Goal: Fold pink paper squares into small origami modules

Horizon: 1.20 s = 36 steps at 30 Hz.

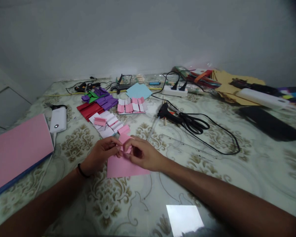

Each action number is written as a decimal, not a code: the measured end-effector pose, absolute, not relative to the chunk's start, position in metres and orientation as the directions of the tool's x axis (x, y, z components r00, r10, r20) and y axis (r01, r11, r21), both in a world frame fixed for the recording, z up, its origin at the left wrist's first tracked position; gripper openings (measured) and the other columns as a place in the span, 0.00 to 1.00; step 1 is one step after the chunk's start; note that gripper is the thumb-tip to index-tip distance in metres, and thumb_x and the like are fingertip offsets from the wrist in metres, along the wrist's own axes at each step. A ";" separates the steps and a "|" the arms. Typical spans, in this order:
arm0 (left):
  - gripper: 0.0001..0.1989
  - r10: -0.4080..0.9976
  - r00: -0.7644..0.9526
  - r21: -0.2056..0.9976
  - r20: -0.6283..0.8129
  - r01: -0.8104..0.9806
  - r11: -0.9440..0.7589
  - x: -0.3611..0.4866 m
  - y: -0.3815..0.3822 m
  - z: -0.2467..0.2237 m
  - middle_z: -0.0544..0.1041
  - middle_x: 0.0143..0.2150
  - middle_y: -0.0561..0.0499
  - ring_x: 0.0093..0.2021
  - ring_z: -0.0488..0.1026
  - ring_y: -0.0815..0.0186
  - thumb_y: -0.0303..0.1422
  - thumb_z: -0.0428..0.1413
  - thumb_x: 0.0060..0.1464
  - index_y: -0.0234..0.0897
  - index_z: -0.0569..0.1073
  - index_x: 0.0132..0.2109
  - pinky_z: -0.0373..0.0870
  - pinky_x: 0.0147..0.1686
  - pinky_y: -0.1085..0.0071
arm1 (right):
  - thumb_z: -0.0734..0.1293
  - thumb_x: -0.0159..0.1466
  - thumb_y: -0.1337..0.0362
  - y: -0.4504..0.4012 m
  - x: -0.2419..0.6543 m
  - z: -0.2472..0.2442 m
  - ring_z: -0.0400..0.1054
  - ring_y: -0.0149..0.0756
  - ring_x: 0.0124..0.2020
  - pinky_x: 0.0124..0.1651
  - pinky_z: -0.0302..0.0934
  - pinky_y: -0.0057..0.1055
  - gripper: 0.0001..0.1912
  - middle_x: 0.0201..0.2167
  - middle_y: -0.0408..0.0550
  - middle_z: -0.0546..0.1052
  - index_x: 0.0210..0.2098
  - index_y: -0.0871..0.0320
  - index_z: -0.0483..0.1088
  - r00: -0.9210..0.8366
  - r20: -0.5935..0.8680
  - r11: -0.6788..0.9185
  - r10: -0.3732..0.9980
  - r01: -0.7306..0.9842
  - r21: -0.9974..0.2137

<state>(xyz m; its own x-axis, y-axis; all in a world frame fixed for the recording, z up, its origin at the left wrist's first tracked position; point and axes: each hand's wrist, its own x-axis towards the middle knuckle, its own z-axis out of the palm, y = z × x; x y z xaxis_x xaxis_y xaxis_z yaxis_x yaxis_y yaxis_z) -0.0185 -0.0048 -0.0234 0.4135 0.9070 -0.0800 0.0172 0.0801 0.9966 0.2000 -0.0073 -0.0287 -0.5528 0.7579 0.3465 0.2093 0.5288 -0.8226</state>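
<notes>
Between my fingertips is a small piece of pink paper (124, 148), partly hidden by the fingers. My left hand (105, 152) pinches its left side, and a dark band circles that wrist. From the right, my right hand (144, 153) pinches the same piece with thumb and forefinger. Beneath both hands a larger pink sheet (128, 168) lies flat on the patterned tabletop. Just beyond the hands are folded white and pink paper pieces (110, 123). A second row of folded pink and white pieces (132, 106) sits farther back.
A black glue gun (169, 113) with a coiled cable lies to the right, before a white power strip (175, 91). Left are a white power bank (58, 119) and a stack of pink sheets (22, 153). Red (90, 110) and purple folded papers (106, 98) lie behind.
</notes>
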 end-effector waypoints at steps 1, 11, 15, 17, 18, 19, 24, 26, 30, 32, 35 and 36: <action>0.08 0.909 0.408 0.997 -0.080 0.021 0.078 -0.018 -0.005 -0.023 0.80 0.29 0.51 0.30 0.77 0.68 0.33 0.63 0.56 0.34 0.75 0.40 0.72 0.34 0.72 | 0.68 0.63 0.69 -0.007 0.200 -0.028 0.65 0.31 0.30 0.34 0.60 0.27 0.04 0.33 0.45 0.74 0.37 0.56 0.69 -0.552 0.348 0.533 0.758 0.215 -0.818; 0.23 0.929 0.366 0.998 -0.055 0.015 0.054 -0.013 -0.006 -0.020 0.79 0.30 0.56 0.28 0.79 0.67 0.33 0.64 0.56 0.41 0.63 0.54 0.76 0.31 0.71 | 0.66 0.68 0.66 -0.008 0.200 -0.032 0.61 0.29 0.27 0.31 0.57 0.27 0.21 0.29 0.40 0.67 0.59 0.54 0.64 -0.451 0.276 0.411 0.849 0.235 -0.881; 0.26 0.930 0.355 0.994 -0.101 0.071 0.081 -0.011 -0.006 -0.019 0.81 0.32 0.52 0.32 0.82 0.63 0.36 0.62 0.57 0.38 0.64 0.59 0.78 0.35 0.68 | 0.67 0.66 0.64 -0.007 0.198 -0.036 0.63 0.29 0.29 0.31 0.59 0.26 0.28 0.37 0.43 0.68 0.63 0.54 0.55 -0.397 0.261 0.326 0.880 0.106 -0.939; 0.24 0.932 0.345 0.993 -0.112 0.074 0.092 -0.011 -0.007 -0.018 0.82 0.34 0.50 0.35 0.82 0.61 0.36 0.63 0.57 0.36 0.66 0.57 0.79 0.38 0.67 | 0.67 0.66 0.63 -0.006 0.198 -0.036 0.63 0.28 0.28 0.30 0.59 0.25 0.28 0.38 0.43 0.68 0.62 0.54 0.55 -0.377 0.253 0.300 0.891 0.069 -0.952; 0.22 0.933 0.343 0.993 -0.114 0.073 0.094 -0.010 -0.007 -0.018 0.82 0.35 0.49 0.35 0.82 0.61 0.36 0.63 0.56 0.35 0.68 0.55 0.79 0.39 0.66 | 0.67 0.66 0.62 -0.006 0.198 -0.035 0.62 0.28 0.28 0.30 0.59 0.25 0.26 0.36 0.42 0.68 0.61 0.55 0.57 -0.381 0.244 0.297 0.891 0.084 -0.951; 0.21 0.933 0.342 0.993 -0.114 0.073 0.095 -0.010 -0.007 -0.017 0.83 0.35 0.49 0.36 0.82 0.61 0.36 0.63 0.56 0.35 0.69 0.54 0.79 0.39 0.66 | 0.66 0.67 0.62 -0.005 0.198 -0.034 0.62 0.28 0.27 0.29 0.58 0.25 0.22 0.33 0.41 0.68 0.58 0.56 0.61 -0.395 0.233 0.301 0.889 0.119 -0.946; 0.15 0.925 0.365 0.992 -0.102 0.104 0.068 -0.009 -0.008 -0.014 0.83 0.35 0.48 0.35 0.81 0.62 0.37 0.62 0.56 0.34 0.73 0.47 0.77 0.36 0.68 | 0.64 0.69 0.59 -0.006 0.200 -0.028 0.58 0.28 0.24 0.28 0.51 0.26 0.11 0.22 0.38 0.64 0.32 0.58 0.66 -0.452 0.218 0.382 0.865 0.311 -0.870; 0.14 0.919 0.385 0.992 -0.088 0.116 0.046 -0.009 -0.008 -0.013 0.82 0.35 0.48 0.35 0.80 0.63 0.37 0.62 0.57 0.34 0.73 0.46 0.76 0.35 0.70 | 0.63 0.69 0.60 -0.005 0.200 -0.028 0.58 0.28 0.24 0.28 0.50 0.26 0.12 0.22 0.38 0.63 0.31 0.58 0.65 -0.463 0.213 0.392 0.860 0.334 -0.857; 0.12 0.908 0.411 0.982 -0.086 0.189 0.008 -0.010 -0.008 -0.013 0.81 0.33 0.49 0.34 0.78 0.65 0.38 0.59 0.60 0.34 0.74 0.45 0.74 0.32 0.72 | 0.62 0.69 0.59 -0.005 0.200 -0.029 0.59 0.29 0.24 0.29 0.51 0.26 0.12 0.22 0.39 0.65 0.31 0.58 0.66 -0.481 0.211 0.401 0.851 0.333 -0.853; 0.11 0.894 0.436 0.970 -0.100 0.242 -0.010 -0.012 -0.008 -0.014 0.81 0.33 0.48 0.32 0.78 0.66 0.39 0.58 0.61 0.34 0.75 0.42 0.73 0.31 0.72 | 0.62 0.69 0.59 -0.005 0.200 -0.030 0.59 0.29 0.24 0.29 0.51 0.26 0.13 0.22 0.39 0.66 0.30 0.58 0.66 -0.481 0.219 0.404 0.849 0.323 -0.856; 0.14 0.879 0.465 0.958 -0.110 0.285 -0.031 -0.013 -0.009 -0.015 0.81 0.31 0.48 0.29 0.77 0.68 0.40 0.55 0.64 0.33 0.75 0.36 0.73 0.30 0.72 | 0.63 0.69 0.58 -0.005 0.201 -0.030 0.57 0.28 0.23 0.27 0.50 0.25 0.14 0.21 0.38 0.63 0.29 0.58 0.65 -0.470 0.232 0.404 0.852 0.308 -0.861; 0.15 0.876 0.470 0.956 -0.110 0.290 -0.036 -0.014 -0.009 -0.015 0.81 0.30 0.48 0.28 0.77 0.68 0.40 0.55 0.64 0.33 0.74 0.34 0.72 0.30 0.73 | 0.63 0.68 0.57 -0.005 0.201 -0.031 0.56 0.27 0.22 0.26 0.49 0.25 0.15 0.20 0.37 0.62 0.28 0.58 0.64 -0.466 0.234 0.403 0.853 0.303 -0.864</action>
<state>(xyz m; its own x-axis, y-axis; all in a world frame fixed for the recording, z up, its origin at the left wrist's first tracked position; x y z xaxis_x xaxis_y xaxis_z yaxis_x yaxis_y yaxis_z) -0.0139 -0.0089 -0.0148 0.4704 0.8756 -0.1097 0.2897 -0.0358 0.9565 0.2010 -0.0053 -0.0305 -0.4662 0.8531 0.2343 0.3030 0.4028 -0.8637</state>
